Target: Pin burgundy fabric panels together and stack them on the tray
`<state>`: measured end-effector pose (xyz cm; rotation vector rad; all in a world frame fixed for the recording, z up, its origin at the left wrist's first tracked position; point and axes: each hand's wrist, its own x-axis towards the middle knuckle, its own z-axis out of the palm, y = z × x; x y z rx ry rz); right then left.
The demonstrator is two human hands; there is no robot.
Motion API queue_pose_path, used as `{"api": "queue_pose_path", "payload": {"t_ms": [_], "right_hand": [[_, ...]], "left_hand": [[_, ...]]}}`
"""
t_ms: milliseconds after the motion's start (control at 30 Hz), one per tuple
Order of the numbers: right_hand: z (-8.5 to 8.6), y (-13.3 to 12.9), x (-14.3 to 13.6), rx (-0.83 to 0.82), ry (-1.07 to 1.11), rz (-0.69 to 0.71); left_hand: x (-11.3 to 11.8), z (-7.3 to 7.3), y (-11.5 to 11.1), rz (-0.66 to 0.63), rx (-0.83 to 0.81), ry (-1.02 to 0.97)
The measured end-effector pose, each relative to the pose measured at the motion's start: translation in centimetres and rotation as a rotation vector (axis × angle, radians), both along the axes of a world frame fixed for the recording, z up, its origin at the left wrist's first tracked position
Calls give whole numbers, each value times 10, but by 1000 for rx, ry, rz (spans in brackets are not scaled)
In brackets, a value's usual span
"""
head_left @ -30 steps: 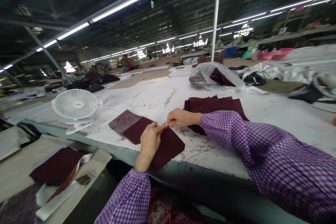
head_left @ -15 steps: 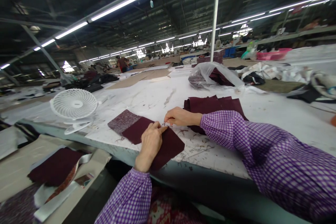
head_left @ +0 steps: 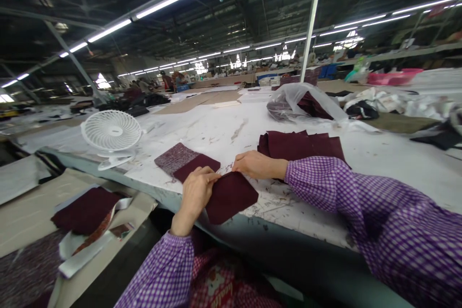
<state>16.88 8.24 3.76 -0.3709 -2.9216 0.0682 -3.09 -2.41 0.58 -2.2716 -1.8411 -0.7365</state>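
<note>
A dark maroon cloth piece [head_left: 233, 197] lies at the table's front edge, its near corner over the edge. My left hand [head_left: 197, 190] pinches its upper left edge between thumb and fingers. At the same piece's top corner, my right hand [head_left: 254, 164] has its fingertips closed on the edge. Just left of them lies a cloth [head_left: 176, 156], part speckled and part plain maroon. Behind my right wrist is a stack of maroon pieces [head_left: 303, 145], partly covered by the sleeve.
A white fan [head_left: 112, 131] stands at the left on the white table [head_left: 216, 127]. A clear plastic bag [head_left: 285, 101] with maroon cloth lies behind the stack. Cloth scraps [head_left: 86, 211] lie on a lower surface at left. A pole rises behind the bag.
My left hand has shifted left and the fingertips of both hands have moved apart along the cloth edge. The maroon piece now lies more separate from the speckled cloth. The view has shifted slightly.
</note>
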Motion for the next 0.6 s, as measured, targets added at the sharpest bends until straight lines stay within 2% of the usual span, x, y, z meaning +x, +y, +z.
{"api": "queue_pose_path", "payload": {"t_ms": [167,367,600], "right_hand": [[3,3,1,1,-53,8],[10,-7,3,131,-191,36],[31,-24,-20,303,-393,-13]], "left_hand": [[-14,-6,-10,-28,75,-20],[-14,-5,-6,-20,20,-78],[-15,-5,-6,-53,49,-15]]}}
